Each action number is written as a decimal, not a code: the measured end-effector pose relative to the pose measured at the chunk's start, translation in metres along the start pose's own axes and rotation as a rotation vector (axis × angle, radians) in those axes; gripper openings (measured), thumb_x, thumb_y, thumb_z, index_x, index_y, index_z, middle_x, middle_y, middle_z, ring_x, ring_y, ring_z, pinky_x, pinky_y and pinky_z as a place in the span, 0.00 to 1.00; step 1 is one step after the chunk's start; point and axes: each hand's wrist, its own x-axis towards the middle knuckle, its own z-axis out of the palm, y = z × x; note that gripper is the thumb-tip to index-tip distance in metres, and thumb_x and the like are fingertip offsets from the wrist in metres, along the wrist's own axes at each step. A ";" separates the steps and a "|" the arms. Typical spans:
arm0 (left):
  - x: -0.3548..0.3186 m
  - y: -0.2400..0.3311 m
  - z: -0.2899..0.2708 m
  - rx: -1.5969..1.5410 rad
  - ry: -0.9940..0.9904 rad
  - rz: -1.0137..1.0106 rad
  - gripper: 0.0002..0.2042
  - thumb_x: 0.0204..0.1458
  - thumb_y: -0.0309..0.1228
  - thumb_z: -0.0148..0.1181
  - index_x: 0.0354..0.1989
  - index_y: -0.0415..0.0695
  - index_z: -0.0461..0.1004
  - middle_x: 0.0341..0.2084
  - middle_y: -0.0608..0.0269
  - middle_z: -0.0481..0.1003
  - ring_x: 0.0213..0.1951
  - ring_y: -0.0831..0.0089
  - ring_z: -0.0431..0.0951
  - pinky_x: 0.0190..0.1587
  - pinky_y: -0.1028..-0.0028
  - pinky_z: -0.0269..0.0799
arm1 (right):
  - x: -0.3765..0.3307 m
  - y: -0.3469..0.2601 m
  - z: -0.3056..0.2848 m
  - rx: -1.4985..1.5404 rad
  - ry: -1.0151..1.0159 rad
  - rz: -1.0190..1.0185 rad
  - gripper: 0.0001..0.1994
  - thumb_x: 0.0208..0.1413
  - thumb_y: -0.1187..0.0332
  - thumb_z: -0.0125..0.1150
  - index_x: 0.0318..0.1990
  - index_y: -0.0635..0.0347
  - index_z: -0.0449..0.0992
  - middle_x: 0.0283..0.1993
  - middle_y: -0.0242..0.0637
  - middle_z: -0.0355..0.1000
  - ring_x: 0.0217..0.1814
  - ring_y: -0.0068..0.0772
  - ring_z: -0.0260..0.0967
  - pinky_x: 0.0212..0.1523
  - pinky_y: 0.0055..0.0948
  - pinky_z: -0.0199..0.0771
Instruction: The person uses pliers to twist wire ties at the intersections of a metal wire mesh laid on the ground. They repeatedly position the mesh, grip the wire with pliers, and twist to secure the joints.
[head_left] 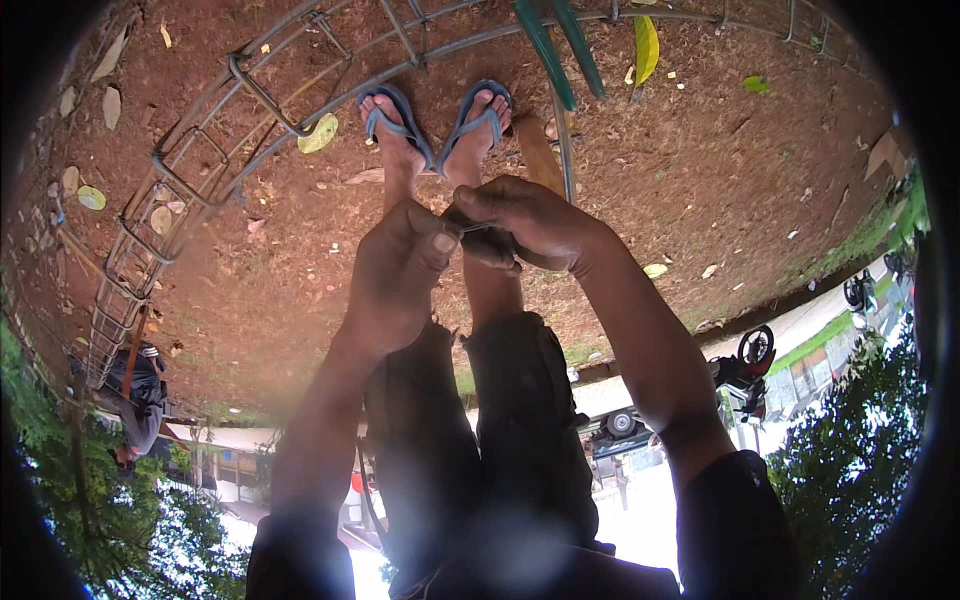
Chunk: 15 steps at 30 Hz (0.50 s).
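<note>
You have two hands up together above your two blue sandals point(436, 120). Your left hand point(395, 275) and right hand point(530, 225) touch, both pinched tight on one thin wire point(470, 229) running between their fingertips. One long steel cage point(190, 170) lies on the dirt, left of the sandals and behind them.

Both forearms rise from the lower edge and meet above the person's own knees point(480, 350), hands touching. The left hand point(395, 275) is curled, thumb pressed forward against the fingers in a pinch. The right hand point(530, 225) is closed too, knuckles up, fingertips tucked against the left thumb.
</note>
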 end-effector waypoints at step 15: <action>-0.049 0.037 0.031 0.407 0.103 0.128 0.07 0.59 0.29 0.51 0.33 0.38 0.69 0.23 0.63 0.68 0.28 0.79 0.67 0.33 0.75 0.65 | -0.096 -0.040 0.026 -0.648 0.234 -0.244 0.16 0.60 0.63 0.50 0.23 0.63 0.73 0.17 0.29 0.65 0.17 0.21 0.60 0.19 0.23 0.57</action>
